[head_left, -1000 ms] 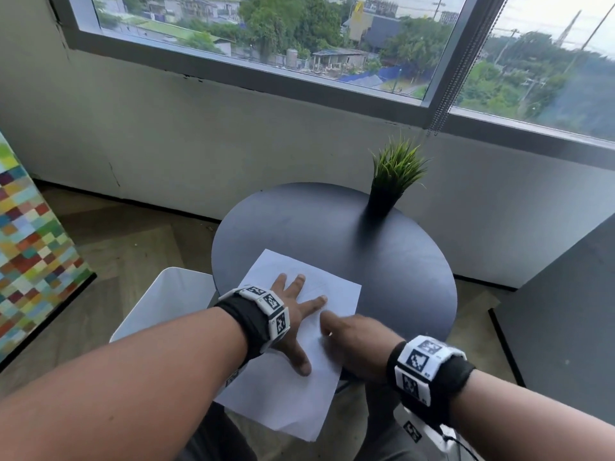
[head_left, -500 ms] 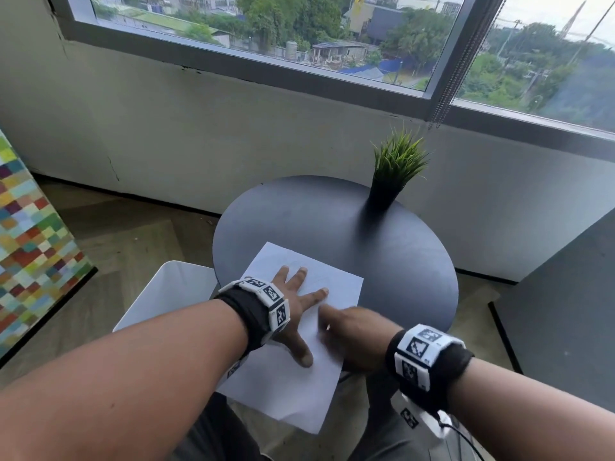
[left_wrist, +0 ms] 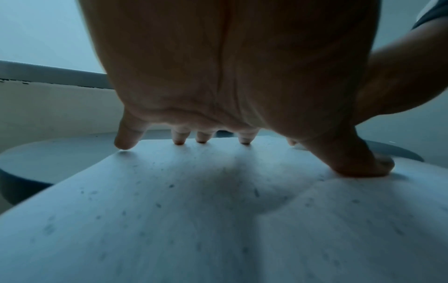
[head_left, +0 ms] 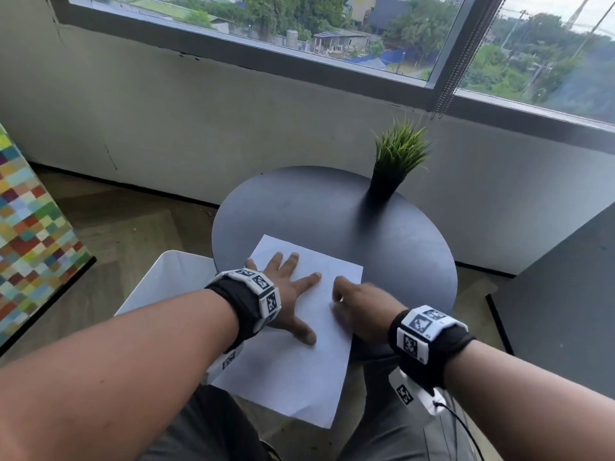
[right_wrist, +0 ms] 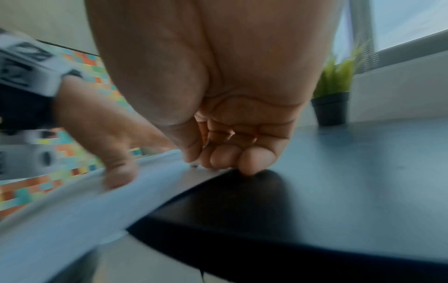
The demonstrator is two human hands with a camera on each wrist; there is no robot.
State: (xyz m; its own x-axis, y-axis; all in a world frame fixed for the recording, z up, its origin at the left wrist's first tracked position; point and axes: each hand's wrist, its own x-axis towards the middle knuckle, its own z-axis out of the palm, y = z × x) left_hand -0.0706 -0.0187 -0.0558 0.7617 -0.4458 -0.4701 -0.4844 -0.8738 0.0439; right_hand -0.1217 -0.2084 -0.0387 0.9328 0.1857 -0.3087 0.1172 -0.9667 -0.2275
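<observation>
A white sheet of paper (head_left: 293,371) lies on the near side of a round dark table (head_left: 332,211) and hangs over its near edge. My left hand (head_left: 289,291) lies flat on the sheet with its fingers spread, and in the left wrist view the fingertips (left_wrist: 179,140) and thumb press the paper (left_wrist: 218,210) down. My right hand (head_left: 352,304) is at the sheet's right edge. Its fingers are curled, and thumb and fingertips (right_wrist: 252,164) meet on the paper (right_wrist: 72,210) where it borders the bare table (right_wrist: 339,172).
A small green plant in a black pot (head_left: 396,161) stands at the table's far right edge, under the window. A white seat (head_left: 166,281) is to the left of the table, a colourful checked panel (head_left: 30,244) further left, and a dark surface (head_left: 565,294) to the right.
My right hand has slid a little forward along the sheet's right edge. The left hand stays flat on the paper. The view has tilted slightly.
</observation>
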